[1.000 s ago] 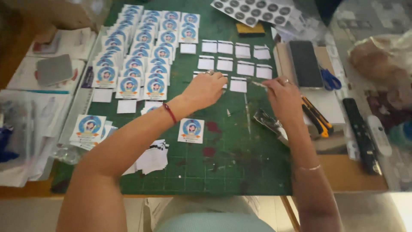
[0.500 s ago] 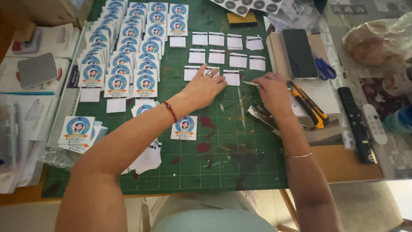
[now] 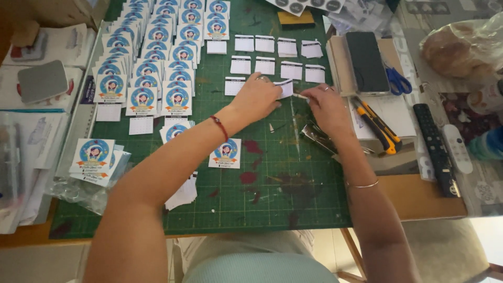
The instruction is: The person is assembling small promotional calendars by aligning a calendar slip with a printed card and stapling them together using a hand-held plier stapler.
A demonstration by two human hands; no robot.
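From the head view, the left hand (image 3: 258, 97) presses down on a small white slip (image 3: 285, 88) lying on the green cutting mat (image 3: 293, 209), its fingers curled over the slip's near edge, while the right hand (image 3: 327, 105) pinches a thin white strip (image 3: 301, 96) at the slip's right end between thumb and forefinger. The slip sits just below the two rows of white slips (image 3: 277, 55) laid out at the top of the mat. A likely slip-up here, as I judge it: the strip looks narrow and could tear or come away crooked if the left hand lets the paper shift, and either forearm could sweep the loose card (image 3: 225, 153) or the small white stack (image 3: 183, 194) out of place. The yellow utility knife (image 3: 374, 123) lies just beside the right wrist, so a careless move could knock it. By count: about nine white slips in those rows, two remotes (image 3: 445, 149) at the right, one pair of blue-handled scissors (image 3: 397, 81), one dark phone (image 3: 367, 62), one grey pad (image 3: 42, 81); the round-badge cards (image 3: 152, 57) overlap too much to count exactly.
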